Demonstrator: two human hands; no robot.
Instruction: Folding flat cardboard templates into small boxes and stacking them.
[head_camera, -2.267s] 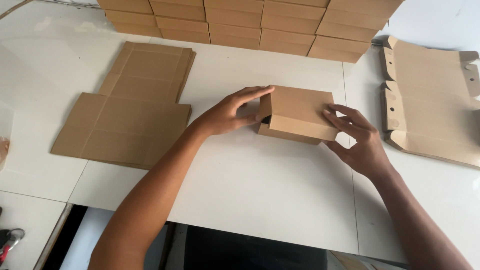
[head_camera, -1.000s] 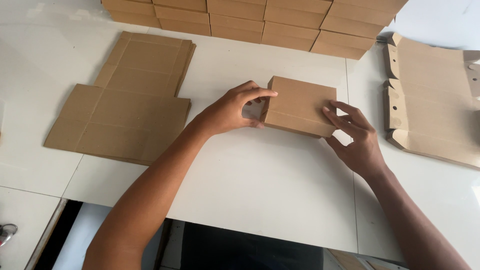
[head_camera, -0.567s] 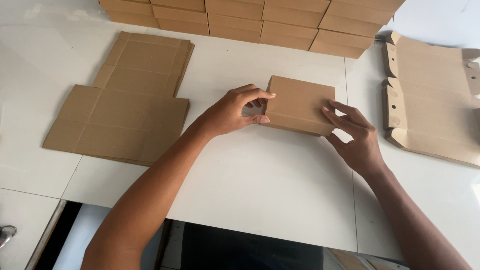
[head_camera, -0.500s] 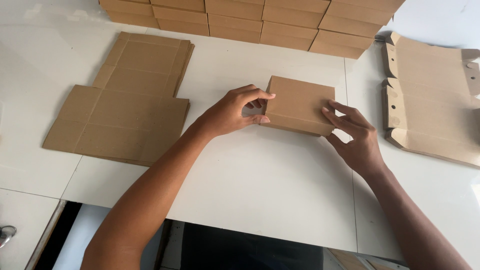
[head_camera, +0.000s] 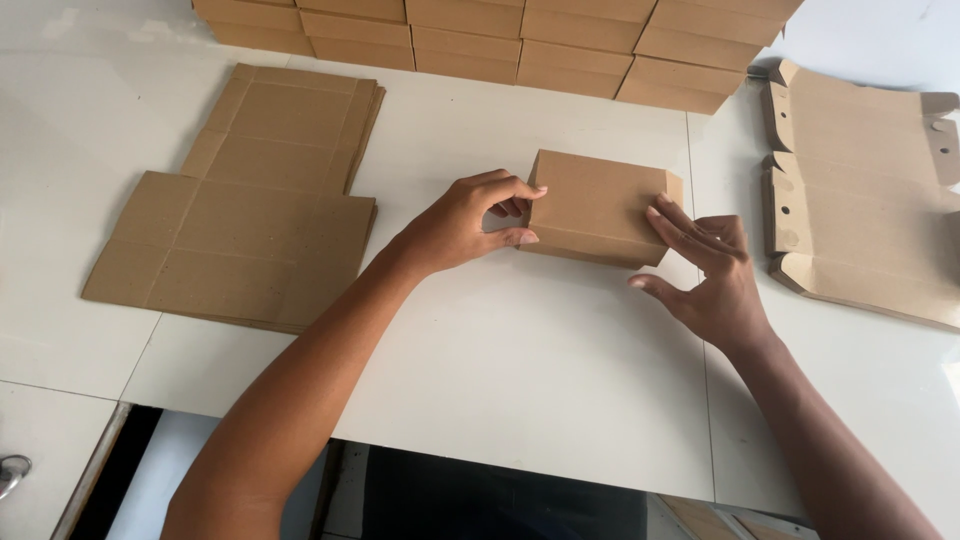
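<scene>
Two hands meet at a small closed cardboard box (head_camera: 598, 207) on the white bench (head_camera: 520, 350). Left hand (head_camera: 462, 220) pinches its near-left corner; right hand (head_camera: 712, 275), fingers spread, touches the right edge. Pressing evenly from both sides should keep the flaps seated.

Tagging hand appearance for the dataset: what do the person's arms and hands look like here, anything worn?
Both arms are bare along all that shows; no sleeves in view. The left hand and right hand wear no gloves. No rings, watch or bands show on the fingers or wrists. No markings show.
</scene>
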